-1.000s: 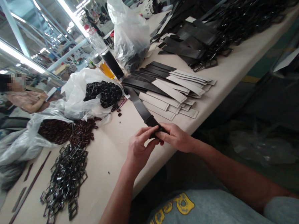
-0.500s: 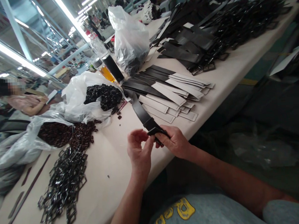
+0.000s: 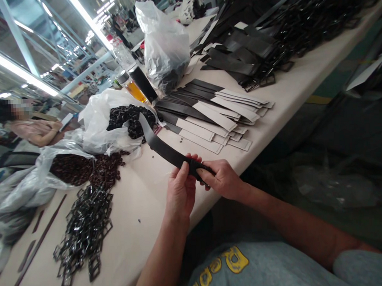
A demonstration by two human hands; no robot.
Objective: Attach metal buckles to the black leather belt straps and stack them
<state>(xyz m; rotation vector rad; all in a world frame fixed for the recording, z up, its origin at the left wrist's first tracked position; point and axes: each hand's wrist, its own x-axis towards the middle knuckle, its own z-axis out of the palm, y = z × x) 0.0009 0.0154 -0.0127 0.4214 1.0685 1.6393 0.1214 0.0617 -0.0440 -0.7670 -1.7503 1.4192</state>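
Note:
Over the table's front edge, a black belt strap [image 3: 164, 152] is held in both hands, its free end curving up toward the pile of black loops. My left hand [image 3: 181, 188] pinches the strap, thumb on top and fingers beneath. Close beside it on the right, my right hand [image 3: 223, 178] grips the near end, where a dark buckle-like piece partly shows; the fingers hide most of it. Just beyond the hands lies a fanned stack of black straps with pale undersides [image 3: 206, 125].
Rectangular metal buckles [image 3: 83, 234] are heaped at the left, near brown loops [image 3: 104, 173] and black loops [image 3: 132, 118] in plastic bags. An amber bottle [image 3: 135, 90] and a white bag [image 3: 163, 46] stand behind. More buckled straps [image 3: 319, 25] lie at the right. A person [image 3: 36, 125] sits across.
My left hand has closed its loose fingers around the strap, thumb now on top. The strap's free end has swung left, away from the stack.

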